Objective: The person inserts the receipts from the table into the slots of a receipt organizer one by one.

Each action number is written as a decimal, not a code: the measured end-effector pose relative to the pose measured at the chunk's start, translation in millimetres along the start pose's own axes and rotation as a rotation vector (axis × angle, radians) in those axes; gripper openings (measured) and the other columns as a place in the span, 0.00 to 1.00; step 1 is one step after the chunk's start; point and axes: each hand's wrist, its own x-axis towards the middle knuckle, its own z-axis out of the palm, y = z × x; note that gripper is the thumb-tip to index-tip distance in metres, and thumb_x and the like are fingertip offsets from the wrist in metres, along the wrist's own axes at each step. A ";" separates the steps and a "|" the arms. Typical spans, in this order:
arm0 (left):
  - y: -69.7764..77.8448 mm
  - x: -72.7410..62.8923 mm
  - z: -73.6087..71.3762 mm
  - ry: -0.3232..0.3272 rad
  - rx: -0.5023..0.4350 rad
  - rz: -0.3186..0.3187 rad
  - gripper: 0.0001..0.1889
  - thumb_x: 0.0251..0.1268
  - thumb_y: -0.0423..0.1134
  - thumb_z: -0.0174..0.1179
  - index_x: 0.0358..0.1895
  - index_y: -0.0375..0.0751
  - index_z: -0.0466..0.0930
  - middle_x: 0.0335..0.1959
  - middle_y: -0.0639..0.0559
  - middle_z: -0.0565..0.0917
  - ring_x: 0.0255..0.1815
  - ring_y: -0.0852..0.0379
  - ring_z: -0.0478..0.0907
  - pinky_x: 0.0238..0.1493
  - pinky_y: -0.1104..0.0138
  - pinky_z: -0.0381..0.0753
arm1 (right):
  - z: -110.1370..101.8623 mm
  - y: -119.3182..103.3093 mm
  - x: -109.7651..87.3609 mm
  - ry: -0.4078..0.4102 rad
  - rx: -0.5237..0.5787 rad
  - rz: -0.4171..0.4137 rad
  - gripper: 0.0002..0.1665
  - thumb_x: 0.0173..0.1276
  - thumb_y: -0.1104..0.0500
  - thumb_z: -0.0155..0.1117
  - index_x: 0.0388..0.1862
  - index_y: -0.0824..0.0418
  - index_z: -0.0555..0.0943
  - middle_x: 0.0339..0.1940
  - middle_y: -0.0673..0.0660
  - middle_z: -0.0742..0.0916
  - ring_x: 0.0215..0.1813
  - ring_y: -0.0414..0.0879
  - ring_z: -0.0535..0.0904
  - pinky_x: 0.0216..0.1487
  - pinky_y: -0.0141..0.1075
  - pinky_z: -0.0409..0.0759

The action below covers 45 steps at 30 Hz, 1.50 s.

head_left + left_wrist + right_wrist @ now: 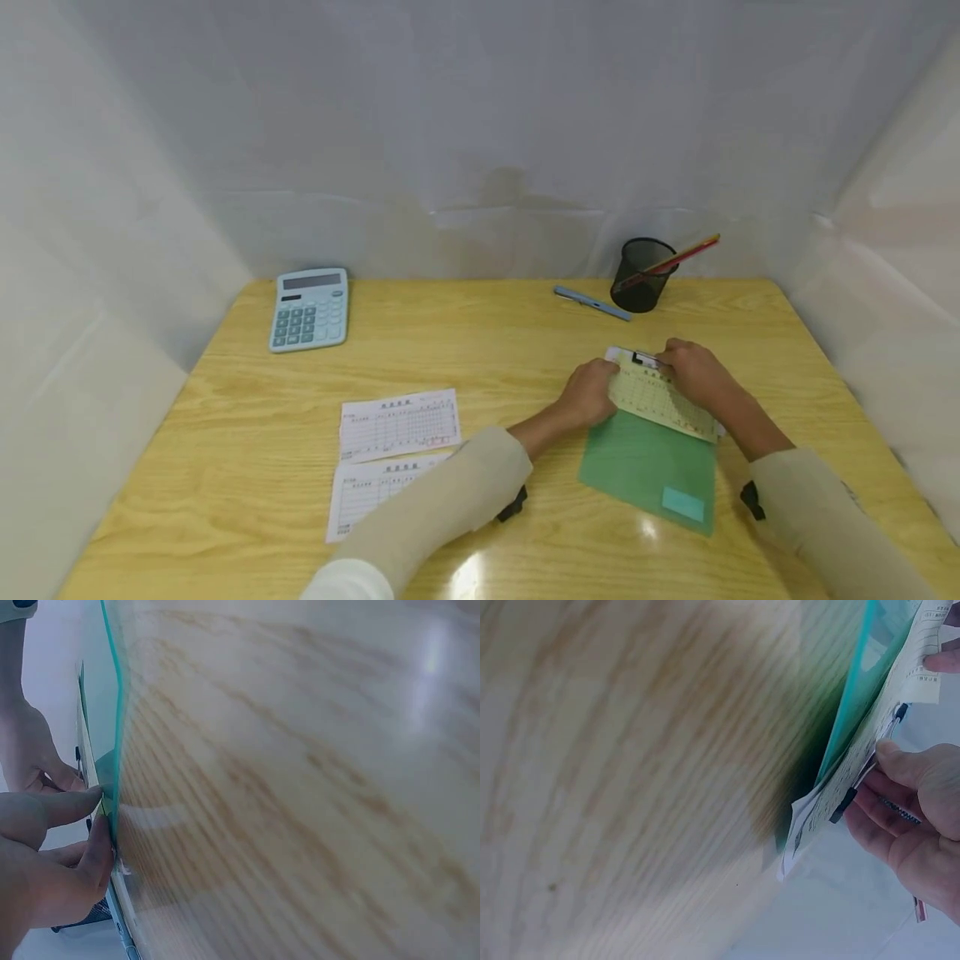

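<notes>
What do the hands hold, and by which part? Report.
Left hand: the yellow slip, by its left edge; whether the green board too cannot be told. Right hand: the clip, by its metal middle.

Lower white form (363,493) part-hidden by left sleeve (450,490), yellow slip (651,395) illegible

Left arm (442,496) is stretched out rightward, right arm (828,517) angled inward; left hand (590,393) and right hand (697,375) are held close, both kinda pinched.

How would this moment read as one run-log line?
left hand: holds yellow form | right hand: grips clip | green board: beneath form
</notes>
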 end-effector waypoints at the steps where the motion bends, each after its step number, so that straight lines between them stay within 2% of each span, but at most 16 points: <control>1: -0.3 -0.1 -0.3 -0.001 -0.002 0.002 0.29 0.50 0.29 0.64 0.61 0.34 0.73 0.59 0.45 0.78 0.62 0.53 0.73 0.64 0.70 0.68 | -0.1 -0.1 0.2 -0.002 -0.001 0.002 0.10 0.61 0.69 0.63 0.40 0.73 0.83 0.27 0.58 0.78 0.29 0.50 0.75 0.31 0.41 0.77; 9: 1.4 0.6 -1.3 -0.011 -0.040 -0.045 0.28 0.54 0.26 0.58 0.63 0.35 0.71 0.62 0.45 0.75 0.65 0.53 0.70 0.66 0.69 0.68 | -1.0 -0.6 1.5 -0.003 -0.005 0.007 0.11 0.60 0.69 0.64 0.40 0.74 0.83 0.27 0.59 0.78 0.29 0.50 0.76 0.31 0.42 0.78; 17: 2.1 -1.1 0.0 0.025 -0.085 -0.074 0.28 0.56 0.27 0.59 0.64 0.36 0.70 0.63 0.45 0.74 0.66 0.52 0.70 0.66 0.67 0.68 | -0.2 -1.2 2.2 -0.001 -0.004 -0.001 0.10 0.62 0.69 0.63 0.40 0.73 0.84 0.27 0.58 0.78 0.29 0.50 0.76 0.32 0.41 0.78; 24: 2.7 2.0 3.5 0.039 -0.072 -0.078 0.28 0.57 0.27 0.58 0.64 0.38 0.70 0.64 0.47 0.74 0.65 0.55 0.71 0.62 0.69 0.72 | 0.9 -0.1 2.0 0.006 -0.024 -0.018 0.09 0.61 0.70 0.63 0.39 0.73 0.84 0.26 0.58 0.77 0.29 0.51 0.76 0.31 0.41 0.78; 31: 4.2 4.9 4.6 0.043 -0.072 -0.100 0.29 0.57 0.28 0.58 0.65 0.40 0.70 0.65 0.50 0.74 0.66 0.56 0.70 0.63 0.69 0.71 | 0.6 -0.7 2.2 0.028 -0.003 -0.030 0.09 0.60 0.71 0.63 0.39 0.74 0.84 0.26 0.59 0.78 0.29 0.51 0.76 0.30 0.41 0.77; 40: 5.2 6.5 3.4 0.021 -0.066 -0.100 0.28 0.58 0.32 0.61 0.65 0.40 0.70 0.64 0.49 0.75 0.65 0.55 0.71 0.62 0.69 0.72 | 1.1 -2.0 0.4 0.040 -0.014 -0.029 0.10 0.58 0.71 0.65 0.39 0.74 0.84 0.26 0.59 0.78 0.28 0.50 0.76 0.29 0.40 0.77; 45: 5.7 1.3 -3.9 0.001 -0.112 -0.078 0.28 0.60 0.37 0.63 0.65 0.38 0.70 0.63 0.47 0.75 0.65 0.53 0.71 0.64 0.67 0.70 | 2.7 -1.2 0.0 0.028 -0.027 -0.004 0.12 0.57 0.70 0.67 0.40 0.74 0.83 0.28 0.60 0.78 0.29 0.52 0.77 0.31 0.42 0.79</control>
